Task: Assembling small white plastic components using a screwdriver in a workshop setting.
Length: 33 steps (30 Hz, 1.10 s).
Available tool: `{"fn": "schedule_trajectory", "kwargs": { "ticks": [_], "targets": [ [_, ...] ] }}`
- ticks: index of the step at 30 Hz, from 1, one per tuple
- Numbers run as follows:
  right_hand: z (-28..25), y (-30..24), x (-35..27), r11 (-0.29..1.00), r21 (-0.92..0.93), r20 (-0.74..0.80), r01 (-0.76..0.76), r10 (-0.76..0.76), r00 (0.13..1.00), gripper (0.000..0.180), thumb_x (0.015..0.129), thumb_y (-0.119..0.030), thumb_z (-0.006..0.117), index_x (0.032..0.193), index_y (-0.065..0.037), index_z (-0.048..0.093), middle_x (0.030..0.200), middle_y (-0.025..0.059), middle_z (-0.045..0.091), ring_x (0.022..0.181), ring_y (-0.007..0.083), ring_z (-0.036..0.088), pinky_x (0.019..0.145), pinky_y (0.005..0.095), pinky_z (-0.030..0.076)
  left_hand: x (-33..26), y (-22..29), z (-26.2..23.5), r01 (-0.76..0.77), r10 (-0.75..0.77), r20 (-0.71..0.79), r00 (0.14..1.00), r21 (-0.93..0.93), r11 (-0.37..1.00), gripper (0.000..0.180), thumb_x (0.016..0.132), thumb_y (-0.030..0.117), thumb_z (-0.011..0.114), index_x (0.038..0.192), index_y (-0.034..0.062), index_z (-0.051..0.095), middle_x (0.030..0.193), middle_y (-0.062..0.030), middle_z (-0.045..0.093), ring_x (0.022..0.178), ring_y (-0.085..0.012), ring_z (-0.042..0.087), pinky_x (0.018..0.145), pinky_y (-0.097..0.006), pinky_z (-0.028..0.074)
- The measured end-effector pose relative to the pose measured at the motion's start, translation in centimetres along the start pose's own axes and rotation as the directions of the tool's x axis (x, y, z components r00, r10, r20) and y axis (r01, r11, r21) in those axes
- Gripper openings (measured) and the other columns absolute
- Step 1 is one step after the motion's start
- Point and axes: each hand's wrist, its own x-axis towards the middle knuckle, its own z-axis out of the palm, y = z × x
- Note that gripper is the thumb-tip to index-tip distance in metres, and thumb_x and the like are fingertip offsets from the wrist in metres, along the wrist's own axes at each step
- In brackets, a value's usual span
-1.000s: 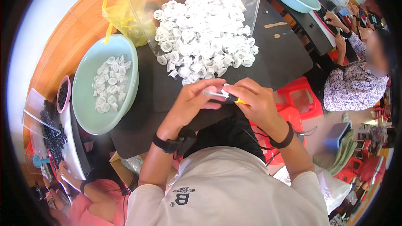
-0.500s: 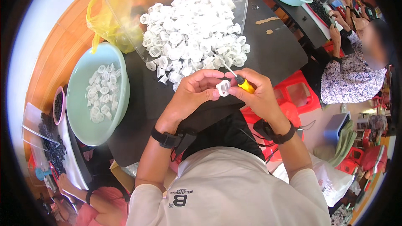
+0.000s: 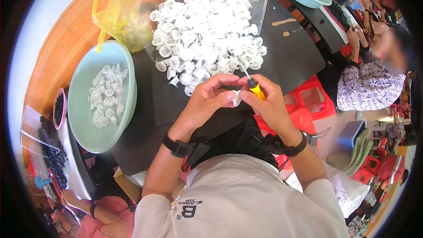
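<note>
While my left hand (image 3: 207,101) pinches a small white plastic piece (image 3: 237,98) over the near bench (image 3: 291,61) edge, my right hand (image 3: 264,99) fingers grip a yellow-handled screwdriver (image 3: 252,86). White heap (image 3: 207,35) lies just beyond; green bowl (image 3: 83,119) left, well apart.

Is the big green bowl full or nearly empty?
Nearly empty. The green bowl holds only a thin scatter of white plastic pieces, with most of its inside bare.

- The small white part (image 3: 236,98) is mostly hidden between the fingers of the left hand (image 3: 210,101) and right hand (image 3: 267,101).
- The clear bin (image 3: 260,0) is cut off at the top edge.
- The neighbouring person's face is blurred.
</note>
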Motion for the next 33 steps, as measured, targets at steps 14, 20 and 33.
{"fn": "schedule_trajectory", "kwargs": {
  "ticks": [14, 20, 33],
  "targets": [
    [-0.1, -0.5, -0.1, 0.993, -0.104, -0.034, 0.052, -0.056, 0.998, 0.015, 0.083, -0.012, 0.072, 0.089, -0.004, 0.06, 0.067, -0.004, 0.053, 0.053, 0.0013, 0.044, 0.045, 0.019, 0.034, -0.1, 0.2, -0.5, -0.025, 0.025, 0.003, 1.0, 0.16, 0.987, 0.039, 0.089, 0.012, 0.065, 0.124, 0.0013, 0.056, 0.112, -0.0059, 0.064, 0.098, -0.0129, 0.061, 0.084, -0.028, 0.051],
    [-1.3, -1.2, 0.8, 0.983, -0.177, 0.142, 0.048, -0.023, 0.99, 0.016, 0.083, -0.012, 0.072, 0.088, -0.004, 0.06, 0.067, -0.0035, 0.053, 0.052, 0.0012, 0.044, 0.044, 0.0192, 0.034, -0.3, 0.3, -0.4, 0.063, -0.063, 0.006, 0.998, 0.011, 0.998, 0.041, 0.09, 0.012, 0.064, 0.129, 0.0026, 0.053, 0.115, -0.0067, 0.062, 0.1, -0.0133, 0.06, 0.086, -0.03, 0.051],
    [-0.4, -0.4, 0.7, 0.999, 0.047, 0.063, -0.005, 0.002, 0.998, 0.016, 0.083, -0.01, 0.072, 0.092, -0.002, 0.061, 0.067, -0.0022, 0.054, 0.049, 0.0026, 0.045, 0.043, 0.018, 0.033, -0.1, 0.3, -0.4, 0.076, -0.073, -0.037, 0.997, 0.062, 0.995, 0.029, 0.09, 0.01, 0.063, 0.117, 0.001, 0.062, 0.111, -0.0068, 0.065, 0.103, -0.0137, 0.06, 0.09, -0.029, 0.049]
  ]
}}
